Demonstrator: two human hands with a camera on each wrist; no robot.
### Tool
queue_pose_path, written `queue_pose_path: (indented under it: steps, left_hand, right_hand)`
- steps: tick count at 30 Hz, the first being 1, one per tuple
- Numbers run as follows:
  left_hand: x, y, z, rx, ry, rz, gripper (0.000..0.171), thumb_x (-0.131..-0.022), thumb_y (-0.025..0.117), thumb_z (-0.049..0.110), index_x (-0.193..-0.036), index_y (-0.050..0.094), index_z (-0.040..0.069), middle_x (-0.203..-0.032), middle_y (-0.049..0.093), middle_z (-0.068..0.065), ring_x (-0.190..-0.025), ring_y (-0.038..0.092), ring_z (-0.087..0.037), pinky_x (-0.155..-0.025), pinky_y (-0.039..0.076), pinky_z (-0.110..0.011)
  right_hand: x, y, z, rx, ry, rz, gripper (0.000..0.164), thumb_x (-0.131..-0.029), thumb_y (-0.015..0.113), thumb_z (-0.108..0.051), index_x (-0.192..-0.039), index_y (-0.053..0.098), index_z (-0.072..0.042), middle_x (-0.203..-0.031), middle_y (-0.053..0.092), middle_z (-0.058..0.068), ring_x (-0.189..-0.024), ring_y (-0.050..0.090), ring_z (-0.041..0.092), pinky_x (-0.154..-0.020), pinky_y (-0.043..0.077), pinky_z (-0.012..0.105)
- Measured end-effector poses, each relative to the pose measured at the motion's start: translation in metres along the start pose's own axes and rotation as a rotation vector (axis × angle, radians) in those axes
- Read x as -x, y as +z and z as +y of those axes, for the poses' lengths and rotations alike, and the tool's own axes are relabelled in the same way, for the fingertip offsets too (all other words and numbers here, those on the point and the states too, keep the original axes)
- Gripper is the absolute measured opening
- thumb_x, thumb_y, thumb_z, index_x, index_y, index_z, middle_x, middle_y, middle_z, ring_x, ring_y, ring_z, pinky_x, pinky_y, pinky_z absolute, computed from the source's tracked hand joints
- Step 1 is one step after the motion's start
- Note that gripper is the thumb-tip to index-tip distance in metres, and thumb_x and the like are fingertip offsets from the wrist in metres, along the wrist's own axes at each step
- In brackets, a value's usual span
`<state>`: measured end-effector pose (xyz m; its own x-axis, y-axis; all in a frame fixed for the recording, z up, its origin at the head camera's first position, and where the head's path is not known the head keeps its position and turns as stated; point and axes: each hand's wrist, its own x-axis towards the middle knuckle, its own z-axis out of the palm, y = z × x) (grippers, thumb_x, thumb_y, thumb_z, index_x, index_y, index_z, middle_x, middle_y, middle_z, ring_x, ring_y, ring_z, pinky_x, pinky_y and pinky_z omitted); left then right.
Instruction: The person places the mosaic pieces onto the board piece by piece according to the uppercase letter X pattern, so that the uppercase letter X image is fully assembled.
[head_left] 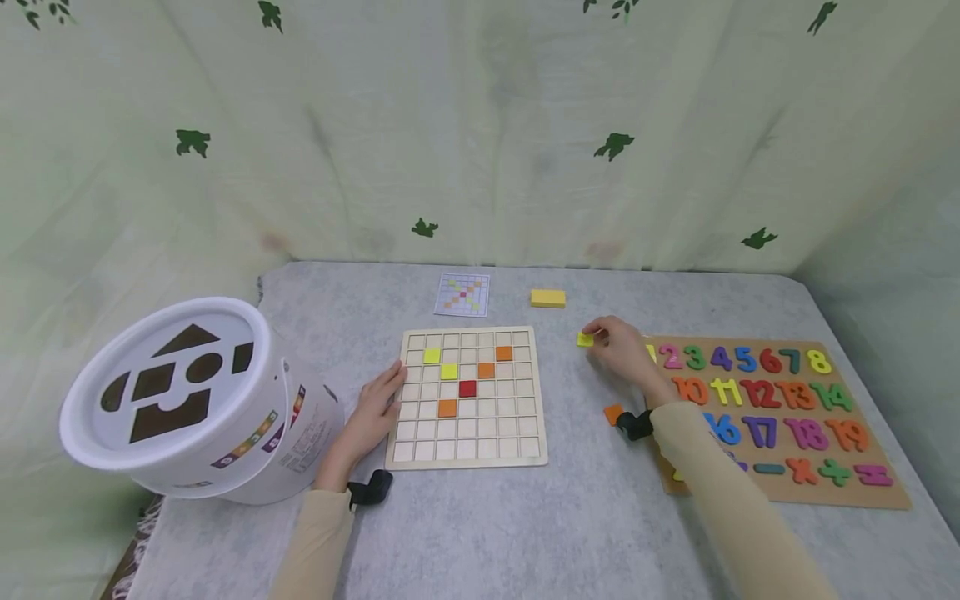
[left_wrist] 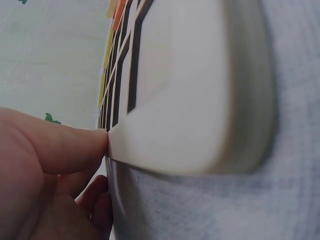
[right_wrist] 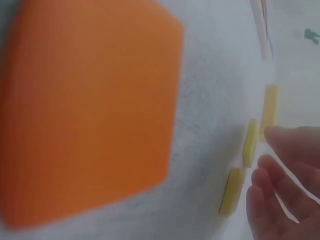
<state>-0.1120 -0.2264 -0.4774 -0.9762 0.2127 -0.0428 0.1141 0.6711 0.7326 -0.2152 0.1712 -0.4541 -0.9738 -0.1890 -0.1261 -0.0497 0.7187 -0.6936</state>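
Observation:
A square wooden grid board (head_left: 510, 454) lies flat in the middle, holding yellow, orange and red tiles on a diagonal cross. At its left edge rests my left hand (head_left: 375, 408), and in the left wrist view a fingertip meets the pale rim (left_wrist: 175, 145). My right hand (head_left: 622, 354) is beyond the board's right side, with its fingertips right at a yellow tile (head_left: 584, 340). The right wrist view shows two yellow tiles, one nearer (right_wrist: 231, 192) and one farther (right_wrist: 250, 143), beside loosely bent fingers. An orange tile (head_left: 613, 414) lies close to the right wrist.
A pattern card (head_left: 462, 295) lies behind the board, with a yellow block (head_left: 547, 298) to its right. On the left stands a white bucket (head_left: 300, 433) with a shape-sorter lid (head_left: 247, 321). A number puzzle board (head_left: 787, 492) lies under the right forearm.

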Motion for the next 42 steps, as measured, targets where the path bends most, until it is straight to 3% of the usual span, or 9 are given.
queue_pose_path:
  steps: [9,14,22,28,35,42]
  left_hand:
    - [0.0,0.0,0.002,-0.014,0.011,-0.002,0.052,-0.096,0.042,-0.007,-0.146,0.026,-0.009,-0.156,0.015,-0.021,-0.141,0.008,-0.04,-0.11,0.013,-0.055]
    - [-0.001,0.0,0.001,-0.008,0.008,0.0,0.052,-0.096,0.042,-0.007,-0.146,0.026,-0.009,-0.156,0.015,-0.02,-0.141,0.008,-0.04,-0.111,0.012,-0.055]
    - [0.0,-0.001,0.001,0.002,0.006,-0.002,0.053,-0.096,0.042,-0.007,-0.146,0.026,-0.008,-0.156,0.014,-0.02,-0.141,0.008,-0.039,-0.11,0.011,-0.055]
    - [0.0,-0.001,0.002,0.002,0.006,0.002,0.053,-0.096,0.043,-0.007,-0.146,0.026,-0.009,-0.156,0.015,-0.02,-0.141,0.008,-0.04,-0.11,0.012,-0.056]
    - [0.0,-0.001,0.001,0.004,0.001,0.001,0.053,-0.096,0.043,-0.007,-0.146,0.027,-0.009,-0.156,0.015,-0.02,-0.141,0.008,-0.04,-0.11,0.012,-0.056]
    - [0.0,0.0,0.001,0.002,-0.003,0.005,0.053,-0.096,0.042,-0.006,-0.146,0.026,-0.008,-0.156,0.015,-0.019,-0.141,0.008,-0.04,-0.11,0.012,-0.056]
  right_hand:
    - [-0.011,0.003,-0.001,0.131,-0.05,-0.003,0.023,-0.084,0.064,0.006,-0.106,0.064,0.003,-0.102,0.058,0.017,-0.091,0.051,0.03,-0.082,0.045,0.043]
    - [-0.007,0.01,-0.008,0.102,-0.071,-0.028,0.021,-0.085,0.065,0.002,-0.106,0.064,-0.001,-0.104,0.058,0.013,-0.094,0.052,0.029,-0.085,0.047,0.043]
    - [0.017,0.037,-0.038,0.015,-0.244,-0.114,0.019,-0.083,0.069,0.001,-0.101,0.067,-0.005,-0.101,0.061,0.006,-0.095,0.055,0.023,-0.083,0.049,0.038]
    - [0.033,0.064,-0.065,0.009,-0.357,-0.238,0.02,-0.082,0.07,0.0,-0.1,0.067,-0.007,-0.095,0.06,-0.001,-0.088,0.054,0.018,-0.078,0.047,0.032]
    - [0.038,0.09,-0.086,0.115,-0.471,-0.283,0.018,-0.082,0.066,0.001,-0.098,0.067,-0.008,-0.094,0.06,-0.002,-0.086,0.052,0.015,-0.078,0.046,0.029]
    - [0.04,0.102,-0.098,0.225,-0.481,-0.269,0.023,-0.081,0.061,0.004,-0.097,0.068,-0.011,-0.097,0.06,-0.003,-0.093,0.052,0.016,-0.081,0.046,0.028]
